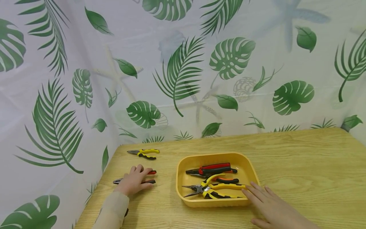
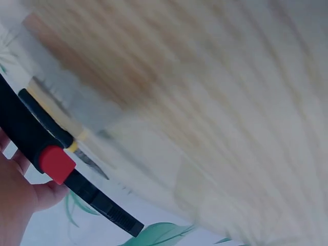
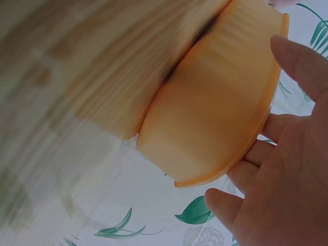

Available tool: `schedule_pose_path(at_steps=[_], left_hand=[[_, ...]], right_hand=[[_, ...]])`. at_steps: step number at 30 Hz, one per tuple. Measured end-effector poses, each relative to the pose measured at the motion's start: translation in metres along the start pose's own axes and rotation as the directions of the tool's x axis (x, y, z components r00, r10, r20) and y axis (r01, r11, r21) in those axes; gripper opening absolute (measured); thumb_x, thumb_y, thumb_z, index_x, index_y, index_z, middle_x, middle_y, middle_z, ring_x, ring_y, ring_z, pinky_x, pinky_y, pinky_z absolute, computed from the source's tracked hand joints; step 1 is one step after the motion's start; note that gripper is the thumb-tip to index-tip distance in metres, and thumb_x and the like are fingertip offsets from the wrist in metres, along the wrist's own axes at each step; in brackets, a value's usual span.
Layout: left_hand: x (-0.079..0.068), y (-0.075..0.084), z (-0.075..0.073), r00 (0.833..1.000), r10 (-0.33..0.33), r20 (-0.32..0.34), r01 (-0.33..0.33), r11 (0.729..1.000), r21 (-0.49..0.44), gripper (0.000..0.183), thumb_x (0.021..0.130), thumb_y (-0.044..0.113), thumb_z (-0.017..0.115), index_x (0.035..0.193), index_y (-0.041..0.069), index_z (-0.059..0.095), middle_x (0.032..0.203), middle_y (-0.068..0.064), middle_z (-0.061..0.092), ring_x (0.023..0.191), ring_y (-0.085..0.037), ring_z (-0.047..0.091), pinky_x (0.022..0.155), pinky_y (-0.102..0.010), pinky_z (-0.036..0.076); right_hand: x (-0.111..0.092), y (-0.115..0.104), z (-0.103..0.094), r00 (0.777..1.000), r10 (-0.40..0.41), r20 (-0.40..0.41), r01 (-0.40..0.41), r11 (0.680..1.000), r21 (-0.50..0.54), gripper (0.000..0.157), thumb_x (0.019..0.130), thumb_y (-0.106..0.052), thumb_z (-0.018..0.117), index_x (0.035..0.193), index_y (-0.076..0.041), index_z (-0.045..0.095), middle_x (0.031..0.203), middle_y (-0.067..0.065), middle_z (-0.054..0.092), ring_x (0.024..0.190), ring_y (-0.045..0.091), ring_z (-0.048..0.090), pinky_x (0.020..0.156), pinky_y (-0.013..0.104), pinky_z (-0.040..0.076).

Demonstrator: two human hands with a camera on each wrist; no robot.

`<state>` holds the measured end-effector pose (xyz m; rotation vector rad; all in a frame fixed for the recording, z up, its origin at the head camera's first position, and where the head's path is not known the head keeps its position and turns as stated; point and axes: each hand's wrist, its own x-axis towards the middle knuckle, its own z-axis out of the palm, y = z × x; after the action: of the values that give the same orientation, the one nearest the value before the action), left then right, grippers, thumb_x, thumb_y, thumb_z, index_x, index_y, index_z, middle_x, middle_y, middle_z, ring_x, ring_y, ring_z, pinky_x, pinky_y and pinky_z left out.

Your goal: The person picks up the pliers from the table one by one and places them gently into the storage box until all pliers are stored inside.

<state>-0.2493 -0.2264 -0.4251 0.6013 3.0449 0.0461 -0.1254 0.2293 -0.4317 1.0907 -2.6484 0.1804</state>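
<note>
On the left of the table, my left hand (image 1: 132, 180) rests over pliers with red and black handles (image 1: 148, 182), its fingers spread across them. Their grey jaws poke out on the far side of the hand. A black and red tool (image 2: 56, 164) looms close in the left wrist view, its kind unclear; my left hand (image 2: 20, 197) is beyond it. My right hand (image 1: 267, 203) touches the right end of a yellow tray (image 1: 183, 198), fingers nearly straight at the rim. Inside the tray lie yellow-handled pliers (image 1: 226, 186) and a red and black plier-like tool (image 1: 215, 169).
Yellow and black long-nose pliers (image 1: 144, 153) lie near the table's back left corner. A dark tool end (image 1: 126, 212) sticks out by the left sleeve. Leaf-patterned cloth (image 1: 183, 79) hangs behind the wooden table (image 1: 300, 165).
</note>
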Motion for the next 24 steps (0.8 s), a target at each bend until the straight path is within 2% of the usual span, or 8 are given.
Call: schedule_pose_path(at_steps=[18,24], left_hand=[[0.003,0.029,-0.024,0.996,0.074,-0.041,-0.073,0.997,0.011,0.056,0.079,0.053,0.055,0.128,0.028,0.045,0.109,-0.003,0.043,0.099,-0.024,0.037,0.070,-0.043,0.037],[0.006,0.038,-0.032,0.991,0.112,-0.071,-0.109,0.993,0.047,0.054,0.080,0.053,0.054,0.127,0.028,0.044,0.112,-0.005,0.042,0.101,-0.026,0.037,0.071,-0.047,0.038]], right_hand=[[0.001,0.000,0.000,1.000,-0.012,-0.025,0.011,1.000,-0.020,0.073,0.080,-0.049,0.057,0.131,-0.001,0.035,0.126,0.018,0.045,0.125,0.001,-0.018,0.095,0.016,-0.016],[0.001,-0.001,-0.002,0.999,0.024,0.024,-0.024,1.000,0.014,0.074,0.082,-0.050,0.054,0.134,-0.002,0.033,0.129,0.016,0.042,0.123,0.000,-0.019,0.094,0.015,-0.017]])
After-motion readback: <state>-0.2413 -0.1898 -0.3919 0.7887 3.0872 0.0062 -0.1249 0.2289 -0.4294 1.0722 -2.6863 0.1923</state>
